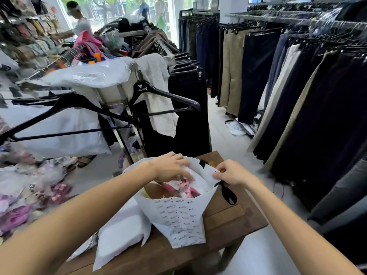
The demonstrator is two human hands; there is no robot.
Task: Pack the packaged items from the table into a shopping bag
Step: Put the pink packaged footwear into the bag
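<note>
White package point(121, 233) lies flat on wooden table point(228, 219), near left, just beside the shopping bag point(179, 221). Left hand point(168, 167) reaches into bag mouth, fingers curled onto a pink-and-white packaged item point(186, 187) inside; can't tell how firm the grip is. Right hand point(232, 173) pinches the bag's right rim at black ribbon handle point(228, 193), holding it open

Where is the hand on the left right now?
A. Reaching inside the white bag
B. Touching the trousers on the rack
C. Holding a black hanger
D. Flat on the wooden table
A. The left hand dips into the open top of the white shopping bag, fingers on the pink packaged item inside, while the right hand pinches the bag's rim.
</note>
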